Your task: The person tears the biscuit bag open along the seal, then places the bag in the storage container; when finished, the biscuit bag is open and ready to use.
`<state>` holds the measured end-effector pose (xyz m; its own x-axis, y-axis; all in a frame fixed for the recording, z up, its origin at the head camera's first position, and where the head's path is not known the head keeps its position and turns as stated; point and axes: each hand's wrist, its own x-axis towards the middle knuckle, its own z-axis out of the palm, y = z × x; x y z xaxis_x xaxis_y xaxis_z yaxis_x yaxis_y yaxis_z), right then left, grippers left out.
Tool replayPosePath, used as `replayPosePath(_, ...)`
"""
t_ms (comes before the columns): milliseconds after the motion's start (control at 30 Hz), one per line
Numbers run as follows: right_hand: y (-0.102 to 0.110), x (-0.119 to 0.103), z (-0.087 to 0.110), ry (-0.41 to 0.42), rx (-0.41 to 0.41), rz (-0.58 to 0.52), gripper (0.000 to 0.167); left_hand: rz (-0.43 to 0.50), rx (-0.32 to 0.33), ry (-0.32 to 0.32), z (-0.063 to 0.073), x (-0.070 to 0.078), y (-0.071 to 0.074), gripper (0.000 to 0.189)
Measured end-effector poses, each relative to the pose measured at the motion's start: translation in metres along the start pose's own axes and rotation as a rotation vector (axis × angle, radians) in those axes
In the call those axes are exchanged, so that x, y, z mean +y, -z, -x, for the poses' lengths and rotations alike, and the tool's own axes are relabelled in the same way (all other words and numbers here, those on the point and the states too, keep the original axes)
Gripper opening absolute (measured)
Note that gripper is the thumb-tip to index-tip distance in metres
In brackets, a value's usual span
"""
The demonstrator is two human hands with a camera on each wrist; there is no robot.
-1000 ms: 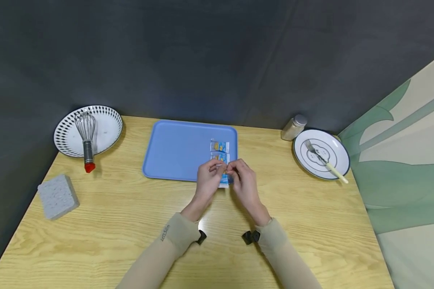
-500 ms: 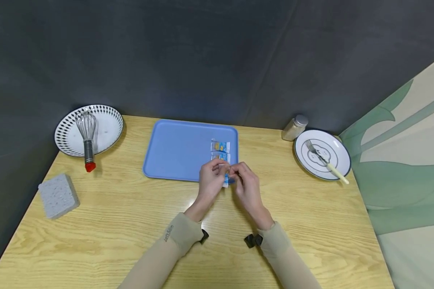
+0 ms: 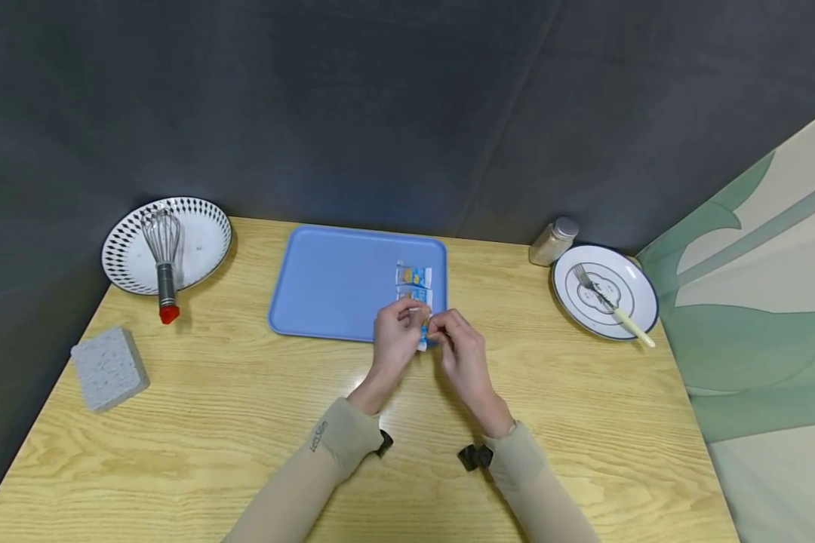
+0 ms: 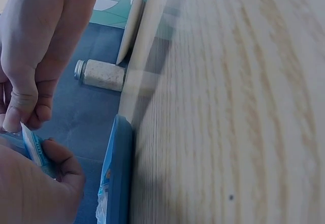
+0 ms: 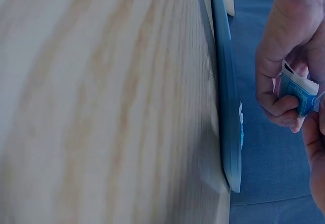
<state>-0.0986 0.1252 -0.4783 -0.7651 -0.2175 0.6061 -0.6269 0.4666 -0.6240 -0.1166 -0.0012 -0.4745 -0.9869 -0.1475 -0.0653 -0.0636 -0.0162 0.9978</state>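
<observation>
My left hand [image 3: 397, 335] holds a small blue-and-white snack packet [image 5: 298, 89] between curled fingers and thumb, over the front right part of the blue tray [image 3: 333, 283]. The right wrist view shows the packet's white serrated edge. My right hand [image 3: 462, 351] pinches at the packet's edge; its thumb and fingertips [image 4: 12, 120] are bunched together there. Exactly how much of the packet they grip is partly hidden. Two similar packets, a far one [image 3: 414, 276] and a nearer one [image 3: 417, 294], lie on the tray just beyond my hands.
At the left, a whisk [image 3: 166, 264] lies across a patterned plate [image 3: 207, 234], with a grey sponge block [image 3: 109, 369] nearer me. To the right stand a shaker jar [image 3: 552, 241] and a white plate [image 3: 635, 290] bearing a fork [image 3: 614, 308]. A dark cloth backs the wooden table [image 3: 244, 422].
Both hands have shifted slightly right with the packet. Over the last half second, the right fingertips have dropped a little nearer to me while the left hand stays nearly still.
</observation>
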Motion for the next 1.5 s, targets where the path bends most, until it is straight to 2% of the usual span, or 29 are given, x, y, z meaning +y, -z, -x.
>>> replayPosePath(333, -0.001, 0.0, 0.004, 0.007, -0.003, -0.021, 0.019, 0.006, 0.017, -0.008, -0.002, -0.003, -0.001, 0.007)
replayPosePath(767, -0.004, -0.001, 0.01, -0.006, -0.012, -0.047, 0.02, -0.03, -0.007, 0.008, -0.006, -0.006, 0.003, 0.009)
replayPosePath(1033, -0.013, -0.009, 0.015, 0.031, -0.015, -0.095, 0.026, 0.0, 0.05, 0.033, -0.015, -0.009, 0.011, 0.009)
replayPosePath(1200, -0.014, -0.011, 0.015, -0.012, -0.013, -0.104, 0.027, 0.018, 0.052, 0.038, -0.017, -0.01, 0.013, 0.01)
replayPosePath(1500, -0.012, -0.011, 0.017, -0.014, -0.035, -0.08, 0.025, 0.019, 0.057, 0.032, -0.015, -0.012, 0.011, 0.009)
